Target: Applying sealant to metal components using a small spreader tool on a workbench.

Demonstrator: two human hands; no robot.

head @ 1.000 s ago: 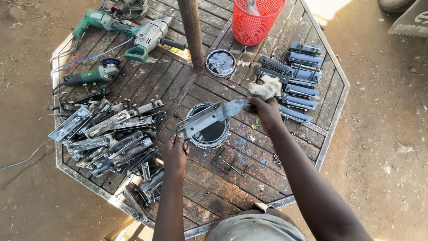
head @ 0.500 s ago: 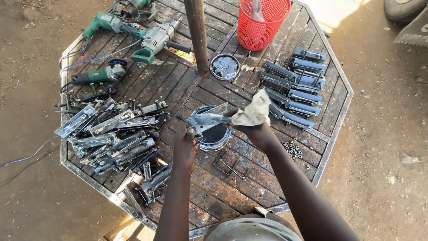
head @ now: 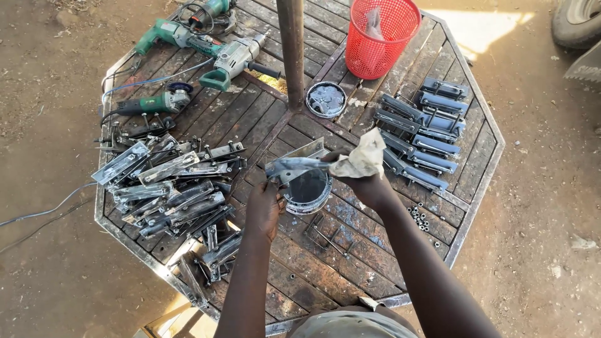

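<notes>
Bracket [head: 294,168], a grey metal strip, is held level right over the open paint tin [head: 308,191], prob so drips fall back in the tin and not on the tabletop [head: 350,263]. Left hand [head: 263,209], on the near-left side of the tin, has fingers clamped on the bracket's left end, wrist bent up, forearm coming straight in from the near edge. Right hand [head: 363,181], just right of the tin, is closed round a crumpled pale rag [head: 362,159] pressed to the bracket's right end, elbow out wide. Left of the tin: a heap of bare silver brackets [head: 169,184]. Right of it, farther out: neat rows of blue-grey ones [head: 426,134], kept apart, maybe to dry. Beyond the tin: a small round lid [head: 325,100], steel post [head: 292,44], red basket [head: 380,34], green power tools [head: 200,44].
</notes>
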